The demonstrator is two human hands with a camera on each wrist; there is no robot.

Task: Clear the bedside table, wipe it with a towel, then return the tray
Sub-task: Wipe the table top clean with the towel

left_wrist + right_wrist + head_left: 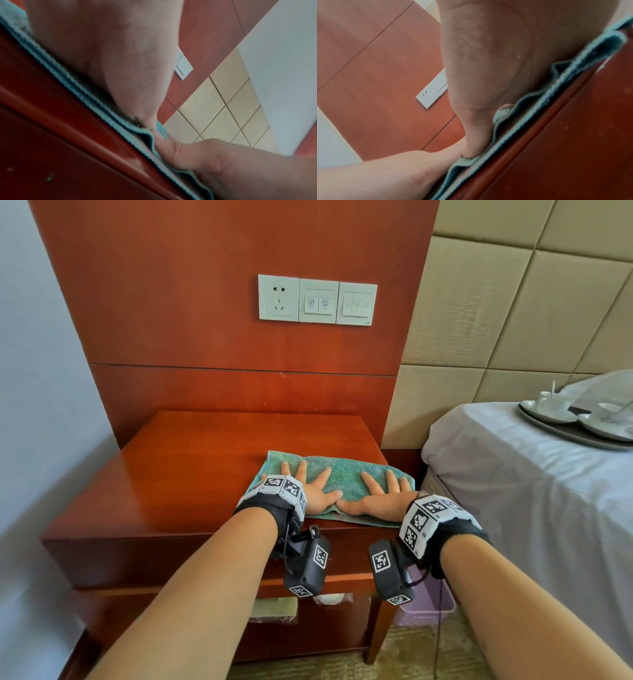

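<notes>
Towel (346,474), green, lies flat at the tabletop's (191,470) front right edge under both palms: left hand (317,494) and right hand (380,498) press on it with fingers spread, thumbs touching. Bare polished wood stretches left and behind. The tray (568,433) with cups sits on the bed (513,474). Switch-panel (317,300) markings are unreadable.

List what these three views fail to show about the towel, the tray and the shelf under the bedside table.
- Tray, head view: cut off by the right edge; cups too small to tell if anything is in them.
- Towel, head view: the left hand and right hand cover its middle; wrist views show only its folded edge.
- Lower shelf, head view: forearms and wrist cameras block it; items unidentifiable.
- Switch labels: too small.
</notes>
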